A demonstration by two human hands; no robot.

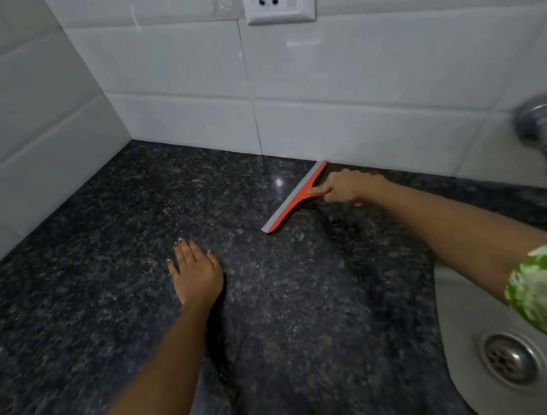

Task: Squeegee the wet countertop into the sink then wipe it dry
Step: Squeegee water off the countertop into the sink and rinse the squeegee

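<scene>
Left of the sink [457, 323], on the dark granite countertop [89, 273], right hand [341, 186] curled around the handle of an orange squeegee [293, 199], blade end touching the tiled wall [372, 99] base, left hand [197, 273] flat on the stone, fingers straight, farther from the sink.

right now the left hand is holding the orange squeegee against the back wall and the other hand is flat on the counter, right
Not quite: the hands are swapped. In the head view the right hand grips the orange squeegee, its far end up by the back wall, while the left hand lies flat on the counter.
</scene>
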